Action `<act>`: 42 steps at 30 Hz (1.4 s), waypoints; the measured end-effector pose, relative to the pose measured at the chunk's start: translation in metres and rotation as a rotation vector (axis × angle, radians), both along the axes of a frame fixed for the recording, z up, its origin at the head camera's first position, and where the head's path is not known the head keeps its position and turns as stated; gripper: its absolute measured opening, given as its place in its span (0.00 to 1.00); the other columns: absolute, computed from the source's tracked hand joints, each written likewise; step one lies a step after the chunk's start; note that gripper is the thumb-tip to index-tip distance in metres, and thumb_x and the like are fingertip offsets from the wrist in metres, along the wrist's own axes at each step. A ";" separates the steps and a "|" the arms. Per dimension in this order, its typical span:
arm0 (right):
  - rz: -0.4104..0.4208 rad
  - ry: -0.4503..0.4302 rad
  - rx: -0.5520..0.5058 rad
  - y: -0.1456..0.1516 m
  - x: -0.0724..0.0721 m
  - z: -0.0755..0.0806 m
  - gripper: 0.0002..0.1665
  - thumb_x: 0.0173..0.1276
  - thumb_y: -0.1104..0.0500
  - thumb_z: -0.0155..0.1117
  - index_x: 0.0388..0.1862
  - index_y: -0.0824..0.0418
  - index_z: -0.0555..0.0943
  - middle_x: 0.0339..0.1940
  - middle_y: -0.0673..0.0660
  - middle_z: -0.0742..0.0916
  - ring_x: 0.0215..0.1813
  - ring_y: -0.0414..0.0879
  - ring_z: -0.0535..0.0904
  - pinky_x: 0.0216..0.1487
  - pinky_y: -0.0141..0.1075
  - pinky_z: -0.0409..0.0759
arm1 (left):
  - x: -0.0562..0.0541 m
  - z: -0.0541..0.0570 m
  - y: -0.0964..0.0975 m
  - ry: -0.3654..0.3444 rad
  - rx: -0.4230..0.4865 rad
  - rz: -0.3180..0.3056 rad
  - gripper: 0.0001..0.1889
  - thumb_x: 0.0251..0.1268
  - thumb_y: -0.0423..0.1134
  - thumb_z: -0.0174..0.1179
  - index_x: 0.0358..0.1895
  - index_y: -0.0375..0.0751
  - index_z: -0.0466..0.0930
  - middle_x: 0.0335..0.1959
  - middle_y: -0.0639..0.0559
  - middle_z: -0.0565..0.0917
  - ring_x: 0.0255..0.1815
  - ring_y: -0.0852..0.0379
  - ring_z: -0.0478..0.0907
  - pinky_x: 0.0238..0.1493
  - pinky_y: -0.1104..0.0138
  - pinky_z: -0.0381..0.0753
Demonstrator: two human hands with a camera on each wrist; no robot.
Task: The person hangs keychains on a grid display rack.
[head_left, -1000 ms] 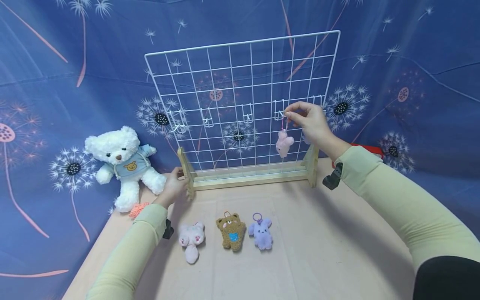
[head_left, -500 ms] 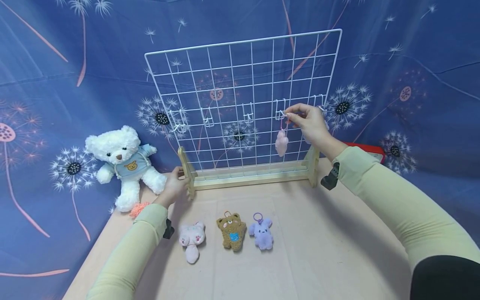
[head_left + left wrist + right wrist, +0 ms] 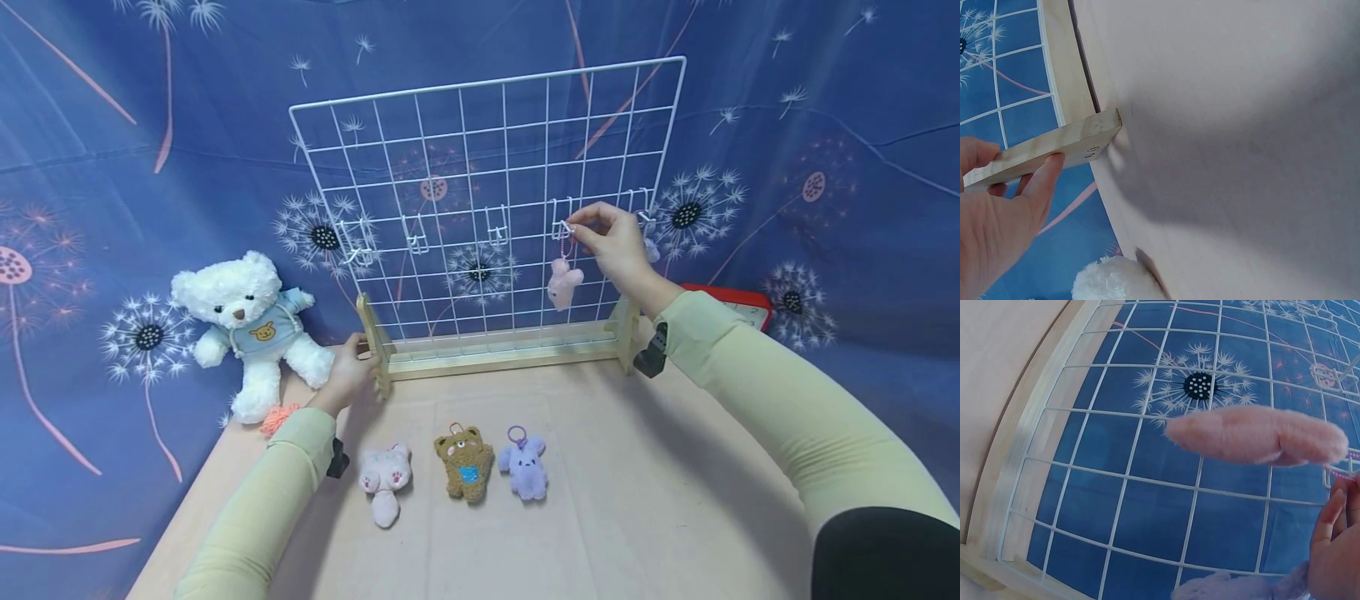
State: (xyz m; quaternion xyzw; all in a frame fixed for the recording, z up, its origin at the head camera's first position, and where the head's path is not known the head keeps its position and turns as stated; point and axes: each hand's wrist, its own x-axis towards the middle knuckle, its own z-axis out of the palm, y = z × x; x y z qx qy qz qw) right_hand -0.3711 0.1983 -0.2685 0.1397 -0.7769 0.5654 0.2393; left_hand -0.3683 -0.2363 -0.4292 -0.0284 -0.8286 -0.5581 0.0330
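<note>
My right hand (image 3: 617, 250) pinches the pink bead chain of a small pink plush keychain (image 3: 564, 285) at a white hook (image 3: 561, 228) on the grid rack. The plush dangles below the fingertips, also seen side-on in the right wrist view. Whether the chain sits over the hook cannot be made out. At the rack's left end, my left hand (image 3: 349, 375) grips the wooden side support (image 3: 1063, 147), thumb on one face and fingers on the other. A pale purple plush (image 3: 651, 248) hangs at the rightmost hook, partly behind my right hand.
On the table lie a pale pink plush (image 3: 386, 483), a brown bear keychain (image 3: 465, 465) and a purple plush keychain (image 3: 525, 468). A white teddy bear (image 3: 251, 325) sits left of the rack. Other hooks (image 3: 417, 242) line the grid. Something red (image 3: 738, 302) stands behind the right forearm.
The pink plush has swung and turned on its chain. My right hand and forearm have shifted slightly left, uncovering the pale purple plush and more of the red thing. The left hand stays put.
</note>
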 end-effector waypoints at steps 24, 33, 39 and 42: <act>-0.068 0.062 -0.046 -0.007 0.004 -0.005 0.07 0.72 0.65 0.67 0.47 0.66 0.83 0.38 0.50 0.85 0.38 0.38 0.79 0.40 0.25 0.79 | 0.001 0.001 0.000 -0.007 0.014 -0.015 0.22 0.75 0.25 0.50 0.68 0.25 0.59 0.70 0.23 0.66 0.68 0.28 0.68 0.67 0.46 0.73; 0.031 0.103 -0.108 0.001 0.018 -0.011 0.08 0.78 0.65 0.58 0.51 0.68 0.79 0.40 0.50 0.84 0.42 0.43 0.81 0.44 0.30 0.79 | 0.002 0.000 0.000 -0.020 0.002 -0.008 0.23 0.75 0.26 0.51 0.69 0.25 0.60 0.70 0.24 0.66 0.68 0.29 0.68 0.67 0.47 0.73; 0.098 0.106 -0.152 0.007 0.035 -0.015 0.08 0.80 0.63 0.55 0.51 0.61 0.80 0.39 0.51 0.85 0.41 0.42 0.82 0.41 0.30 0.79 | 0.001 0.001 0.000 -0.018 0.004 -0.005 0.23 0.75 0.26 0.51 0.69 0.25 0.59 0.70 0.23 0.66 0.66 0.30 0.69 0.66 0.47 0.75; 0.148 0.100 -0.179 0.008 0.045 -0.020 0.07 0.80 0.65 0.56 0.49 0.62 0.81 0.38 0.51 0.86 0.40 0.42 0.83 0.40 0.31 0.80 | 0.001 0.001 0.001 -0.023 0.002 0.001 0.23 0.75 0.26 0.51 0.69 0.26 0.59 0.70 0.24 0.66 0.66 0.30 0.70 0.66 0.48 0.75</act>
